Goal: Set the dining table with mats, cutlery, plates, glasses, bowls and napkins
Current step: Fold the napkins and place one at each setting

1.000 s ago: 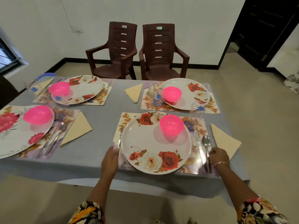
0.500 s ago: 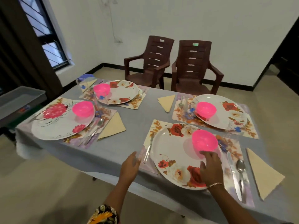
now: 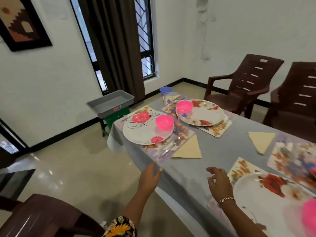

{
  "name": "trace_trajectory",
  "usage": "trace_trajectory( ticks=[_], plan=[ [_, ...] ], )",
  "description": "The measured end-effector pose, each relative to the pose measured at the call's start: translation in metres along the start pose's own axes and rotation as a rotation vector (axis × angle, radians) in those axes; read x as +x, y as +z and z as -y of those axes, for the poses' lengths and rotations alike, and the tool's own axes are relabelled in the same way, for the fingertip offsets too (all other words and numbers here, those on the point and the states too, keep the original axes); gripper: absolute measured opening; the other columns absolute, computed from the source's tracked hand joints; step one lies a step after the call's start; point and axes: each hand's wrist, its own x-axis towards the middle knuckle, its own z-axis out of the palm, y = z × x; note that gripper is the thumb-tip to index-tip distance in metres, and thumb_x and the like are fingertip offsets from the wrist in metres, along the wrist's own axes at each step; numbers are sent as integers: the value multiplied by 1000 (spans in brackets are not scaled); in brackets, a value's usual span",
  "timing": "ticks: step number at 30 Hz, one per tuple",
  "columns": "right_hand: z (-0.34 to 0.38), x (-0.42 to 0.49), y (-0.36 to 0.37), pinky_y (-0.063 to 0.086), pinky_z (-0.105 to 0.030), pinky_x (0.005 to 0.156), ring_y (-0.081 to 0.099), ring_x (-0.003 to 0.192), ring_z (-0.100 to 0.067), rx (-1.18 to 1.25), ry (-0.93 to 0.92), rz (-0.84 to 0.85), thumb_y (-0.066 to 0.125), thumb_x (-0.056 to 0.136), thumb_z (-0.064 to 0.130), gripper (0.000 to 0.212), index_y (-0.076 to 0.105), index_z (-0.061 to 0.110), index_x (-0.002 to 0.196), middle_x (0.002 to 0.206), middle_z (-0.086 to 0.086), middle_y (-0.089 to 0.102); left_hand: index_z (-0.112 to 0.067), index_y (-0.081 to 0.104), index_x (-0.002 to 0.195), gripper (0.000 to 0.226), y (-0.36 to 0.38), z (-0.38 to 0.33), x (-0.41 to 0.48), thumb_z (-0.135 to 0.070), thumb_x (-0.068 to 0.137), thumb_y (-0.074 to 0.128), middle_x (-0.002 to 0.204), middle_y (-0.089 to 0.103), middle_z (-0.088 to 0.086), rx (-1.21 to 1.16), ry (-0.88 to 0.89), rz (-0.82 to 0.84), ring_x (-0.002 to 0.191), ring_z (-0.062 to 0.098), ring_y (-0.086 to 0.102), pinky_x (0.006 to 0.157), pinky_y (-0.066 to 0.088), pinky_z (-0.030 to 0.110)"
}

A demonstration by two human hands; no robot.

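Note:
The grey-clothed table [image 3: 188,170] carries several floral place settings. A white plate with pink flowers [image 3: 145,132] holds a pink bowl [image 3: 164,122], with cutlery [image 3: 171,146] and a cream napkin [image 3: 189,149] to its right. Behind it stands a rose plate [image 3: 205,113] with another pink bowl [image 3: 184,105] and a clear glass [image 3: 184,115]. The nearest rose plate [image 3: 266,197] lies at lower right. My left hand [image 3: 150,177] hovers at the table's near edge, fingers relaxed, holding nothing. My right hand [image 3: 218,181] hangs empty above the cloth just left of the nearest plate.
A grey tray [image 3: 111,102] sits on a green stool [image 3: 112,118] beyond the table's left end. Two brown plastic chairs [image 3: 242,86] stand at the far side and another chair [image 3: 42,218] is at lower left. A blue-lidded glass [image 3: 166,93] stands at the far corner.
The view has swung left toward the window. My right hand has come off the nearest plate and bowl, and both hands now hover empty near the table's edge.

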Motion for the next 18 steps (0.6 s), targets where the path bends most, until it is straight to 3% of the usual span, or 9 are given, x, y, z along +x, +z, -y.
trace_trajectory(
  ticks=[3, 9, 14, 16, 18],
  plan=[
    [24, 26, 31, 46, -30, 82, 59, 93, -24, -27, -46, 49, 56, 85, -1, 26, 62, 11, 107, 111, -11, 57, -14, 40, 139, 46, -24, 14, 29, -33, 97, 46, 141, 47, 6, -34, -10, -45, 128, 23, 45, 94, 38, 24],
    [72, 78, 105, 48, -33, 81, 58, 86, -25, -52, -7, 50, 57, 83, -3, 26, 63, 8, 105, 107, -13, 58, -14, 39, 140, 49, -76, 62, 115, -35, 96, 47, 144, 44, 5, -6, -30, -4, 131, 22, 42, 103, 35, 27],
    [101, 103, 154, 49, -38, 86, 59, 93, -31, -111, 59, 61, 58, 81, -3, 26, 64, 7, 104, 106, -17, 58, -14, 35, 143, 53, -107, 96, 169, -36, 96, 48, 147, 40, 3, 70, 26, 60, 134, 20, 39, 106, 33, 28],
    [109, 104, 166, 48, -39, 87, 58, 95, -32, -165, 77, 69, 59, 80, -2, 27, 64, 6, 105, 107, -18, 58, -14, 30, 144, 55, -112, 106, 185, -33, 96, 49, 150, 34, 3, 75, 76, 92, 138, 19, 32, 108, 30, 28],
    [118, 103, 176, 49, -40, 86, 59, 96, -32, -276, -1, 77, 65, 76, -2, 30, 65, 6, 104, 105, -15, 60, -11, 17, 148, 66, -111, 111, 201, -33, 95, 50, 157, 16, 6, 111, 114, 128, 144, 20, 15, 114, 21, 30]
  ],
)
